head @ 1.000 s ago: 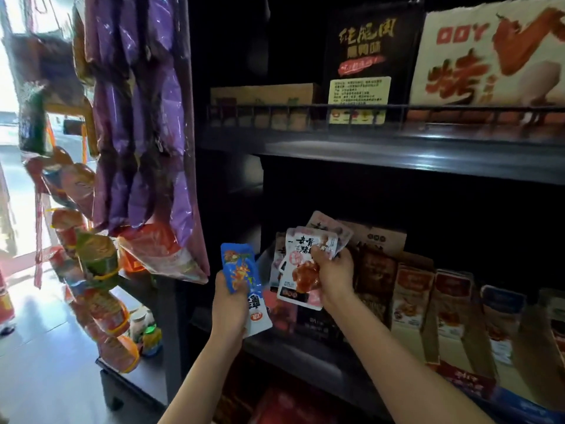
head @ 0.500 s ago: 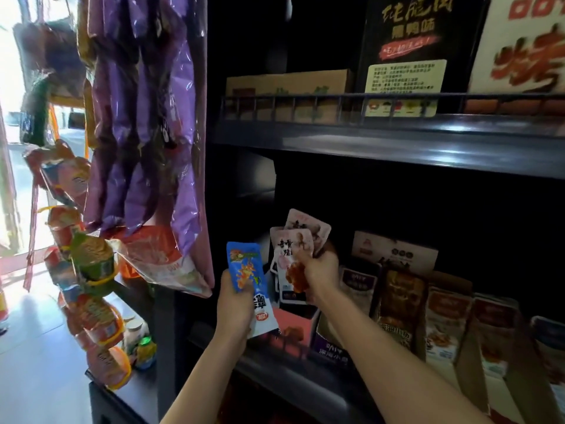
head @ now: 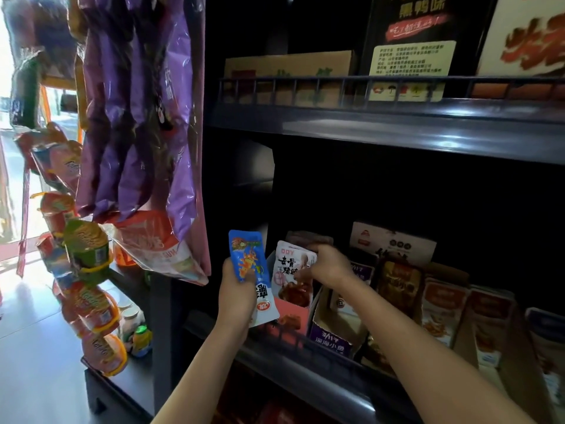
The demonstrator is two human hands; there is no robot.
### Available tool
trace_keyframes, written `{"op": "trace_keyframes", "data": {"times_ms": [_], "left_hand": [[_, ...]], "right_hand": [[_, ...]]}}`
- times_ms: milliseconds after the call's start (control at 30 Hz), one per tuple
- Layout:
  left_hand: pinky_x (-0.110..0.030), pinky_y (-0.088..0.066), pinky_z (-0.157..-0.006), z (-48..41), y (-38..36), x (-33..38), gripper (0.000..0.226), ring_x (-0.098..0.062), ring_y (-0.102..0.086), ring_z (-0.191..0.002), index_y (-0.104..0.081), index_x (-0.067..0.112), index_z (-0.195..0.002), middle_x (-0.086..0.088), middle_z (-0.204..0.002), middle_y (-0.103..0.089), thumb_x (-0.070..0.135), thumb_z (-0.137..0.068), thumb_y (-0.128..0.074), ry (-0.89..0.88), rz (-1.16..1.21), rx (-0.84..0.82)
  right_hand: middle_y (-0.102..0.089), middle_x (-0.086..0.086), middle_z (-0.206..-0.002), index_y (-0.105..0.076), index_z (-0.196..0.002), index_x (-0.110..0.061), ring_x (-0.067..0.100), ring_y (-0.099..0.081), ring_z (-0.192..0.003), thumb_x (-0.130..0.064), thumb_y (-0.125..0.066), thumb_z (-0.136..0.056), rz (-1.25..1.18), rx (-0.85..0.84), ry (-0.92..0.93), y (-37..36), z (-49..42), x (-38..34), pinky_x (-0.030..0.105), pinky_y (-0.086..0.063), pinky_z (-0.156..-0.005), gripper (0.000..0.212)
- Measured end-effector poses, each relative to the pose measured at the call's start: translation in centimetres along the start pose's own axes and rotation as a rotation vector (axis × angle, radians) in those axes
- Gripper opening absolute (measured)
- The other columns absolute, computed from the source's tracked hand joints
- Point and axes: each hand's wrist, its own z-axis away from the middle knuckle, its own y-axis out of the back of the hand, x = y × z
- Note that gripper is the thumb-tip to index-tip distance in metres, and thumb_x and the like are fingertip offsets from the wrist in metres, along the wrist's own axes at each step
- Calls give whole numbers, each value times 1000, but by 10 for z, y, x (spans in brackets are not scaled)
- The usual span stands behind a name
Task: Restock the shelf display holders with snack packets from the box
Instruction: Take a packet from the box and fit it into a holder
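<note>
A dark shelf unit (head: 397,133) fills the view, and a person's two bare forearms reach up into its lower level. Above and to the left of the left hand, a bundle of purple bags (head: 137,117) hangs in clear wrap against the unit's side. High above both hands, behind a low rail, the upper shelf carries a black box (head: 422,41), a white and red box (head: 526,35) and a brown cardboard box (head: 290,65). To the right of the right hand, a row of display holders (head: 443,310) stands side by side along the lower shelf, stocked with upright snack packets. Further left of the left hand, snack cups (head: 87,249) hang one below another on a strip near the bright doorway.

The left hand (head: 237,301) is wrapped round the lower half of a blue packet (head: 246,258), thumb across its front, holding it upright in front of the shelf. The right hand (head: 328,264), just beside it, pinches the top edge of a few white packets (head: 289,270), fingers curled over them. Their lower ends reach the open top of a red holder (head: 292,316) at the left end of the row, directly under the right hand. A purple holder (head: 330,339) stands touching the red one, below the right wrist. Small bottles (head: 140,338) stand on a low ledge, down and left of the left forearm.
</note>
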Motion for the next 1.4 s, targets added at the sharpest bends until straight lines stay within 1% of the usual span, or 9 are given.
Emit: {"op": "trace_keyframes", "data": {"times_ms": [133, 267, 467, 567, 700, 1000, 1200, 1300, 1400], "left_hand": [[-30, -51, -61, 1, -1, 0, 23, -19, -64, -79, -43, 17, -122, -7, -104, -60, 11, -100, -44, 11, 10, 6], [-27, -47, -57, 2, -3, 2, 24, -16, -62, -79, -42, 17, -123, -4, -104, -59, 11, -100, -43, 10, 20, -1], [-26, -47, -56, 1, -7, 6, 22, -14, -62, -77, -42, 21, -119, 3, -95, -58, 10, -100, -43, 2, 52, -9], [-25, -48, -55, 1, -7, 6, 21, -13, -62, -74, -41, 23, -115, 3, -93, -58, 9, -100, -43, 6, 59, -11], [-26, -49, -56, 2, -5, 5, 22, -15, -63, -75, -42, 24, -115, 2, -95, -59, 9, -99, -43, 18, 78, -16], [-30, -52, -60, 1, -1, 6, 23, -18, -64, -77, -42, 24, -117, 0, -96, -60, 10, -99, -44, 29, 91, -10], [-26, -52, -53, 5, -2, 10, 23, -16, -64, -72, -42, 23, -117, -1, -97, -60, 9, -99, -44, 38, 108, -35], [-26, -52, -50, 14, -3, 14, 21, -18, -65, -72, -45, 22, -116, -4, -97, -63, 9, -99, -45, 80, 125, -70], [-32, -53, -55, 32, -7, 19, 19, -21, -66, -73, -51, 18, -114, -8, -98, -65, 9, -97, -50, 163, 164, -148]], "right_hand": [[-68, -1, -109, -63, -116, -20, 17, -62, -97, -17, -80, -74, 32, -34, 62, 3, 6, 1, 27, -48, -78, 46], [-69, 2, -109, -66, -111, -16, 19, -62, -101, -14, -79, -75, 13, 28, 79, 1, 8, 0, 27, -47, -79, 39], [-65, 5, -113, -61, -121, -14, 23, -59, -104, -17, -76, -79, -53, 117, 53, -3, 0, 6, 25, -43, -75, 45], [-65, 6, -110, -59, -120, -15, 25, -60, -104, -20, -73, -83, 0, 133, 63, -9, -6, 6, 34, -49, -83, 40], [-64, 1, -118, -58, -123, -29, 25, -57, -112, -30, -72, -82, 169, 125, 73, -19, -10, 9, 37, -46, -94, 43], [-46, 7, -137, -42, -136, -27, 29, -42, -128, -36, -70, -83, 352, 234, 98, -15, -9, 13, 44, -40, -102, 60], [-51, 6, -133, -47, -133, -28, 30, -46, -123, -42, -70, -82, 272, 304, 113, -9, 1, 14, 40, -43, -97, 58], [-64, 4, -114, -59, -119, -20, 25, -58, -107, -43, -68, -83, 67, 395, 120, 3, 22, 15, 39, -47, -88, 44], [-63, -3, -104, -61, -113, -24, 16, -57, -99, -35, -69, -84, -269, 328, 56, 20, 61, 16, 31, -51, -83, 33]]}}
